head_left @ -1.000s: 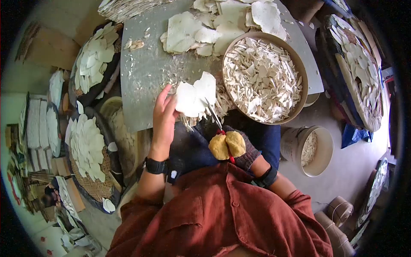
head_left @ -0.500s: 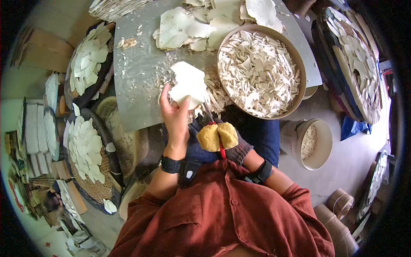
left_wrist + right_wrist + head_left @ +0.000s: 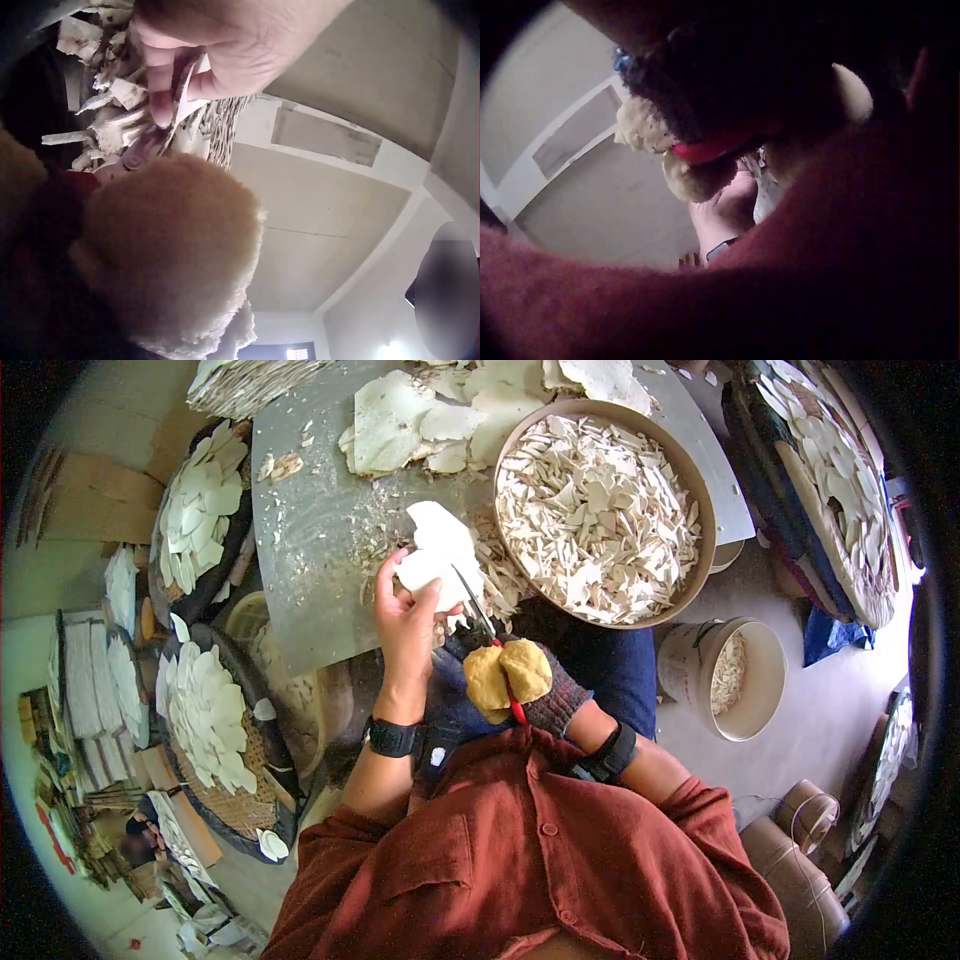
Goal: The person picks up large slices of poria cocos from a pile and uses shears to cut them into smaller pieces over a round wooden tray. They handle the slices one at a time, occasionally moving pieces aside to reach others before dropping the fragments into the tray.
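Note:
In the head view my bare left hand (image 3: 405,635) pinches a flat, white, irregular sheet piece (image 3: 438,540) between thumb and fingers, near the table's front edge. My right hand (image 3: 555,700), in a dark knitted glove, grips a pair of scissors (image 3: 480,610) with red handles. Lumps of yellow foam padding (image 3: 507,678) wrap those handles and cover part of the glove. The scissor blades point up and left, overlapping the piece's right side. The foam (image 3: 172,247) fills much of the left wrist view. Dark sleeve and glove hide most of the right wrist view.
On the metal table (image 3: 300,580) are a round tray (image 3: 707,550) heaped with white chips, larger white sheets (image 3: 385,425) and scattered scraps. A bucket (image 3: 770,710) with chips stands at right. Round woven trays (image 3: 255,810) of white pieces stand left and right.
The left hand has shifted right and turned the white piece, with its thumb now across the near side. The scissors and right hand have moved slightly left.

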Available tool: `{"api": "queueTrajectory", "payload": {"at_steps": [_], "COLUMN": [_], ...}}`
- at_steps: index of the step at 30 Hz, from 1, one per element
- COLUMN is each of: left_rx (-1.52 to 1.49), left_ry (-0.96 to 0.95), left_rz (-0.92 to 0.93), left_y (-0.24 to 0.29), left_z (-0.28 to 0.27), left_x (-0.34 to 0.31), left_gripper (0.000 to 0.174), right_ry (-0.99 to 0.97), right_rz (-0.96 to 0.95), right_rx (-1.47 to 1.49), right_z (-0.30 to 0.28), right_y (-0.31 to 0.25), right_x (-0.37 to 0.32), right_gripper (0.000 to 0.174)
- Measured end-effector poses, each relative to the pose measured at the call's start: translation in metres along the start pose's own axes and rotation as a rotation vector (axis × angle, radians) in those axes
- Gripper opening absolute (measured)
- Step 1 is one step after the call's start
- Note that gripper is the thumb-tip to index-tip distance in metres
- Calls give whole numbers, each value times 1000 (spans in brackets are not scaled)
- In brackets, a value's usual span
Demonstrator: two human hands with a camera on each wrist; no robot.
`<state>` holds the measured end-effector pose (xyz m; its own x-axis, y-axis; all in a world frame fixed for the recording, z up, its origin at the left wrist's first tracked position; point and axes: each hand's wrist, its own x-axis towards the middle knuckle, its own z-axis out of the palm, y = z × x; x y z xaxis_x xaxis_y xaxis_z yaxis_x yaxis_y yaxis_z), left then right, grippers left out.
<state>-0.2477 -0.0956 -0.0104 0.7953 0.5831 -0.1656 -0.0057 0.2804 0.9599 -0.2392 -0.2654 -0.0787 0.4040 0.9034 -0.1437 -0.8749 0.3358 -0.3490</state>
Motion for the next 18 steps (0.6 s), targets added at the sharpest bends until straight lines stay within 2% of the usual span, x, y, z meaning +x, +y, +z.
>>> {"api": "queueTrajectory", "payload": {"at_steps": [5, 8, 10, 11, 16, 17, 18], "left_rx": [1, 24, 44, 43, 78, 25, 48], "left_ry": [2, -22, -48, -55, -80, -66, -56], "left_rz": [-38, -41, -62, -61, -43, -49, -43], "left_y": [-2, 4, 8, 10, 9, 11, 9], "left_z": [-2, 4, 4, 5, -1, 1, -1], "left_x": [-4, -8, -7, -7, 0, -1, 1], "left_gripper": [47, 45, 44, 44, 43, 43, 43], "right_ry": [30, -33, 8, 17, 67, -45, -51], "right_rz": [-29, -13, -91, -160, 6, -14, -80], "right_rx": [-163, -598, -965, -994, -658, -417, -588], "right_z": [-1, -11, -7, -15, 8, 35, 35], "right_y": [1, 1, -4, 1, -16, -33, -31], "right_x": [-3, 2, 6, 10, 0, 2, 2], "right_gripper": [24, 26, 25, 21, 29, 27, 25]}}
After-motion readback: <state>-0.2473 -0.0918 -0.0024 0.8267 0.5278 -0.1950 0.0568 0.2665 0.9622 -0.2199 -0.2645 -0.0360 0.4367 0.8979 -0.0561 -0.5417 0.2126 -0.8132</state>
